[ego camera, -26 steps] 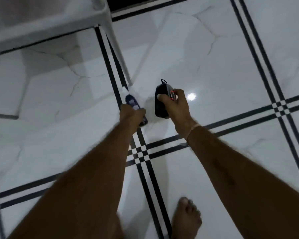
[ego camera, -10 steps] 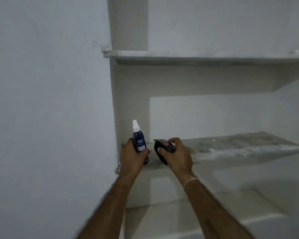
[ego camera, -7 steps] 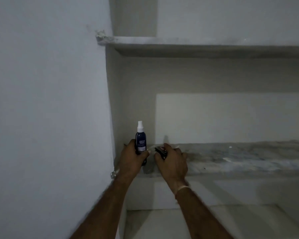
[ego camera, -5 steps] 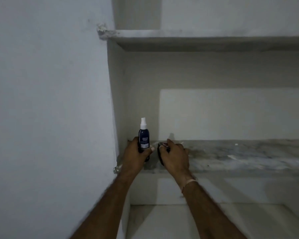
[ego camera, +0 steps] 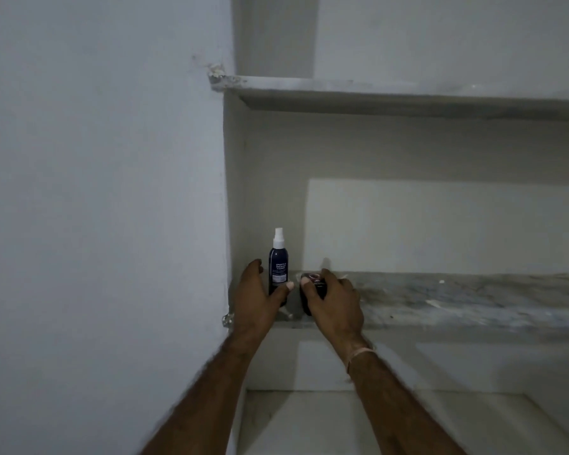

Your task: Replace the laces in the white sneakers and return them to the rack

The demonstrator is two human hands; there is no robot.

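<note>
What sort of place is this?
Likely a household storage niche: bare stone shelves built into a plain painted wall, with a spray bottle and small dark object held on the lower one.

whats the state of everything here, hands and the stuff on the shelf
spray bottle: upright on the lower shelf, white nozzle on top
small black item: on the lower shelf, mostly covered by the right hand
left hand: cupped round the spray bottle, thumb across its front
right hand: curled over the small black item
lower shelf: stained, dusty-looking
upper shelf: edge chipped at its left end
</note>
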